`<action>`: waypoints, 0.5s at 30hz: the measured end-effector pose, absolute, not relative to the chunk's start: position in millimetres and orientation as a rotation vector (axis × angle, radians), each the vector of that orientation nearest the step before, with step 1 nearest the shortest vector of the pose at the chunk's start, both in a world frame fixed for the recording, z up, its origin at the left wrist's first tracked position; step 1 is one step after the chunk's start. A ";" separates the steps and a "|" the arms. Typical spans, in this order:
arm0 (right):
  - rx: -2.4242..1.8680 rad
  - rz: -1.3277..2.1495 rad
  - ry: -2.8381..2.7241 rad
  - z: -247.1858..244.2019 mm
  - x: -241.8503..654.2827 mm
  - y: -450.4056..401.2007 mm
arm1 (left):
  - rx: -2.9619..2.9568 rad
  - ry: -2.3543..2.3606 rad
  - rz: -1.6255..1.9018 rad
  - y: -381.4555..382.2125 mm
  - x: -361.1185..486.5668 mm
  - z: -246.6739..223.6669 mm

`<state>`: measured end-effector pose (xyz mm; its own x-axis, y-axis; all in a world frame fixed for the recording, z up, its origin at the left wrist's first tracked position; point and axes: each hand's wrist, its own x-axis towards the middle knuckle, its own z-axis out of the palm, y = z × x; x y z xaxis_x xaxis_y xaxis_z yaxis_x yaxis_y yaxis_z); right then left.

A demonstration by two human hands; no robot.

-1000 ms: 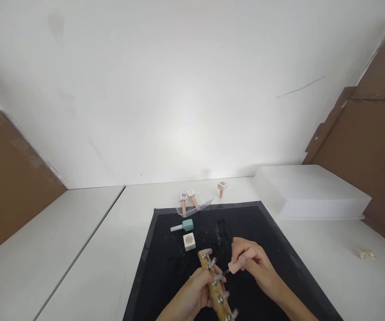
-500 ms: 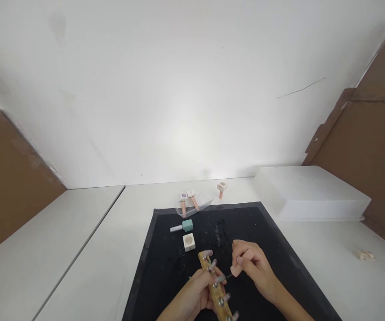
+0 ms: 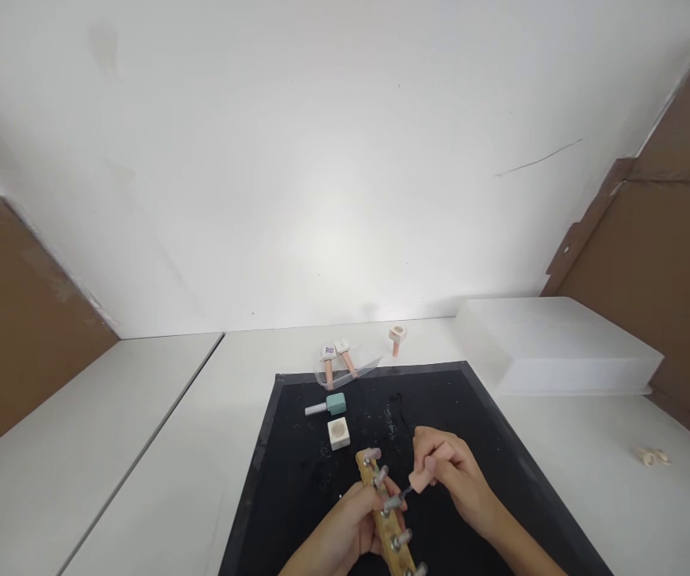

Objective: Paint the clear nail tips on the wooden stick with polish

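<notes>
My left hand is gripping a wooden bar from the side, thumb over its top, and is tilting its far end away from me. Small pale nail tips are sticking out along the bar on metal studs. My right hand is pinching a pink cap, and its thin brush is pointing at the greyish nail tip beside my left fingers. At this size I'm not able to tell whether the bristles are touching it or just hovering.

I'm judging that I'm coating this one tip; the next move is calling for a motionless bar and a light, even stroke along the tip, clear of its neighbours.

Just beyond the bar, a white square bottle is resting on the black mat, with a green bottle lying behind it. Farther out, two pink-handled bottles are leaning on a clear tray, and another pink-handled bottle is lying to their right on the white surface. A white box and some beige rings are sitting well off to the right.
</notes>
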<state>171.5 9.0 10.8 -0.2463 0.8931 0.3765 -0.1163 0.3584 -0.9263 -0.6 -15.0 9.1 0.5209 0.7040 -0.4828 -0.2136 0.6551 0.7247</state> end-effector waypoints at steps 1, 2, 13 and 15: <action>-0.730 1.161 -1.465 9.6 171.7 9.5 | 0.655 0.843 0.603 -15.0 -1.2 9.0; -0.720 1.195 -1.421 9.0 171.8 9.7 | 0.662 0.830 0.607 -15.1 -1.7 9.0; -0.578 1.416 -1.250 15.8 169.5 7.5 | 0.746 0.803 0.628 -15.9 -2.4 10.8; -0.570 1.411 -1.295 15.1 170.3 7.5 | 0.751 0.800 0.640 -15.0 -2.5 10.5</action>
<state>170.3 7.5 15.1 -0.2993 0.9042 0.3046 -0.3811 0.1794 -0.9070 -2.5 -15.0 10.5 0.5416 0.7437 -0.3920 -0.2192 0.5751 0.7882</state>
